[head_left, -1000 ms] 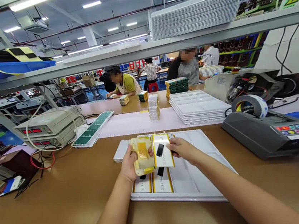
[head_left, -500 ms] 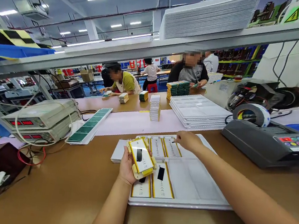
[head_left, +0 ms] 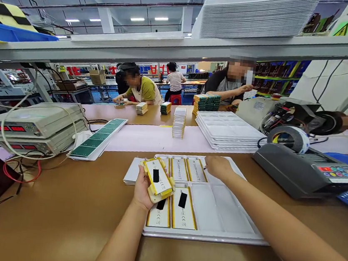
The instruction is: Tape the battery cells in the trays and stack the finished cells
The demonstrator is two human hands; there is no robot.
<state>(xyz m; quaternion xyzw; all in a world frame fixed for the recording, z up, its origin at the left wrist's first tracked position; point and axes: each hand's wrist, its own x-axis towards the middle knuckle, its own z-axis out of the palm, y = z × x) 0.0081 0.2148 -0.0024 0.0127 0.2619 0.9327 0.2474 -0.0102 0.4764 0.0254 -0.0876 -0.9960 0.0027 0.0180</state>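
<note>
While the left hand (head_left: 146, 189) stays closed around a flat pouch battery cell (head_left: 158, 176) with yellow edges and a black label, a pale holder edged in yellow (head_left: 162, 195) sits under the cell in the same grip, so the cell seems backed and steadied in the palm. This bundle is just above the near left part of a white tray (head_left: 202, 237), at the lower middle of the frame. The right hand (head_left: 219, 168) is relaxed and half open, gripping nothing, with its fingers just over the far row of cells (head_left: 196, 170). More cells (head_left: 184, 203) lie in the tray's near row, each in its own pocket, which keeps them apart and facing the same way. The right part of that row has only bare pockets.

Compared with the frame one second back, the right hand no longer touches the held cell, and the far row now lies uncovered. A tape dispenser (head_left: 304, 172) stands at the right, and a bench tester (head_left: 32, 129) with red displays stands at the left. Two co-workers (head_left: 139, 89) sit across the bench.
</note>
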